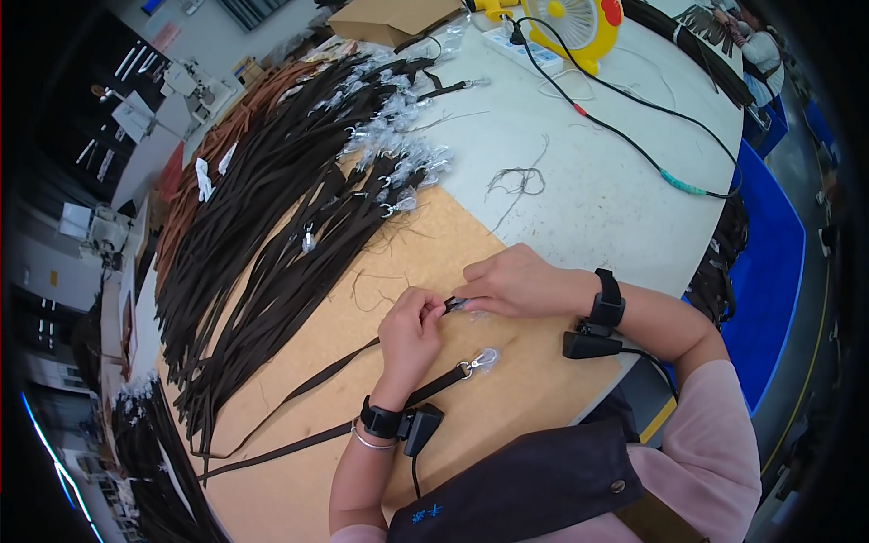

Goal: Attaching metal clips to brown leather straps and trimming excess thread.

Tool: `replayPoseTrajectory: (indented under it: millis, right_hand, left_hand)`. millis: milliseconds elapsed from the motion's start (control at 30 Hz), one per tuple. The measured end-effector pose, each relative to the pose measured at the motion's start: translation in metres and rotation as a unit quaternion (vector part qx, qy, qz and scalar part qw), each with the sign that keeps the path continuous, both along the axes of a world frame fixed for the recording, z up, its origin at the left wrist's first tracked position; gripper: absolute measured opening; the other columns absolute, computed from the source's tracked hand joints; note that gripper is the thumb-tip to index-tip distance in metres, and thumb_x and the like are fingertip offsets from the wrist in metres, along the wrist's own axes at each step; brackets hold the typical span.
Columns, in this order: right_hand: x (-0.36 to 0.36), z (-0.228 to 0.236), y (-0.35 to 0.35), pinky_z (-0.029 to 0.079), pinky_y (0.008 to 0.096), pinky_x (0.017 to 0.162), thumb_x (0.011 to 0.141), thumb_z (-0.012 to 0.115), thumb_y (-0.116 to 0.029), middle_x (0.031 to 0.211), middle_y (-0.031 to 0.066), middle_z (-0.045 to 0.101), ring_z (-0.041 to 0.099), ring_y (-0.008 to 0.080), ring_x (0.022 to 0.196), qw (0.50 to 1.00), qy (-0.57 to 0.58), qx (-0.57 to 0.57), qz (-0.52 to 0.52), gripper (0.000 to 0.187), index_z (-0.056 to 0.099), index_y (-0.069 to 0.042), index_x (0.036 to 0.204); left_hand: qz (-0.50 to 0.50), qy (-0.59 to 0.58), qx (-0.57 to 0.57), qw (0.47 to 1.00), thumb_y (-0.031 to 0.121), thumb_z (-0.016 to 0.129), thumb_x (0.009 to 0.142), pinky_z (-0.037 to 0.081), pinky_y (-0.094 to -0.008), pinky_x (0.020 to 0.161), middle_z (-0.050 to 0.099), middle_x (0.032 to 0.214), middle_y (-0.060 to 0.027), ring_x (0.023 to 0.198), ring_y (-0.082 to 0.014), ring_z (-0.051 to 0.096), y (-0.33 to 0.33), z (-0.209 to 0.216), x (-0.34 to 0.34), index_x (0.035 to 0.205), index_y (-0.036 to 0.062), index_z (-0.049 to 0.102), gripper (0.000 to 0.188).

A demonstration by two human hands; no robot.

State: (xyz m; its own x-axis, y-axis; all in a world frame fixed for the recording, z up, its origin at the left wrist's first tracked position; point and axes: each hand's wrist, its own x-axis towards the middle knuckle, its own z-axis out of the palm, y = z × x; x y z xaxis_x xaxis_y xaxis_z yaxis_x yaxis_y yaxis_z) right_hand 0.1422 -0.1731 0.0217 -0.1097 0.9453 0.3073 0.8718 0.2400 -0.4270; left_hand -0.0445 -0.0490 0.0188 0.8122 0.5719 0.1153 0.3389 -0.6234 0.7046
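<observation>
My left hand (412,333) and my right hand (514,282) meet over a brown board (299,452), both pinching the end of one dark brown strap (321,369) where a small plastic-wrapped metal clasp (462,303) sits. The strap runs from my fingers down to the left across the board. A second dark strap (299,445) lies just below my left wrist, ending in a wrapped clasp (482,360). Both wrists wear black bands with small black devices.
A large pile of dark brown straps (262,226) with wrapped clasps spreads over the table's left half, tan straps (213,154) behind it. A yellow fan (579,27), a power strip and a black cable (634,149) lie far right. Loose threads (518,181) rest on the white tabletop.
</observation>
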Motion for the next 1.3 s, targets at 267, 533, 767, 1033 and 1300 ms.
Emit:
replayPoseTrajectory:
  millis: [267,533,767,1033,1300]
  right_hand:
    - [-0.004,0.004,0.004,0.048,0.0381,0.058,0.089,0.067,-0.028,0.081,0.0035,0.062,0.065,0.0255,0.07,0.999,-0.035,-0.026,0.013,0.022,0.073,-0.013,0.104]
    - [0.018,-0.019,0.011,0.051,0.0388,0.066,0.09,0.066,-0.033,0.087,0.0092,0.071,0.066,0.0287,0.076,0.95,0.229,0.006,-0.213,0.026,0.073,-0.01,0.1]
    - [-0.002,0.002,0.013,0.05,0.0388,0.066,0.089,0.068,-0.039,0.081,0.0103,0.07,0.067,0.0289,0.077,0.97,0.203,-0.07,-0.113,0.032,0.07,-0.01,0.1]
    - [-0.018,0.006,0.017,0.051,0.0409,0.07,0.091,0.065,-0.041,0.082,0.0109,0.069,0.066,0.0321,0.08,0.982,0.156,-0.065,-0.082,0.034,0.07,-0.008,0.1]
    - [-0.004,0.01,0.014,0.048,0.0323,0.061,0.093,0.067,-0.026,0.083,0.0087,0.065,0.064,0.0237,0.072,0.966,0.232,0.064,-0.096,0.03,0.068,-0.007,0.116]
  left_hand:
    - [0.007,-0.032,0.006,0.999,-0.001,0.065,0.085,0.048,-0.033,0.065,0.06,0.081,-0.0096,0.07,-0.0231,0.062,0.001,-0.009,0.001,0.089,0.0031,0.06,0.007]
    - [0.067,-0.154,-0.151,0.974,-0.001,0.063,0.089,0.05,-0.029,0.069,0.059,0.101,-0.0105,0.082,-0.0184,0.061,0.018,0.014,-0.023,0.102,0.0026,0.061,0.014]
    - [0.057,-0.029,0.144,0.988,0.005,0.076,0.078,0.05,-0.0334,0.08,0.059,0.108,-0.0097,0.095,-0.0255,0.061,0.027,0.022,-0.069,0.106,0.0052,0.063,0.031]
    - [-0.059,-0.053,0.206,0.975,0.011,0.079,0.074,0.049,-0.0378,0.084,0.06,0.106,-0.0103,0.098,-0.0302,0.059,0.01,0.01,-0.043,0.105,0.0045,0.066,0.034]
    - [-0.076,0.05,0.154,0.984,0.013,0.074,0.082,0.047,-0.0383,0.075,0.062,0.093,-0.0099,0.084,-0.0291,0.058,0.008,0.005,-0.004,0.098,0.0029,0.064,0.022]
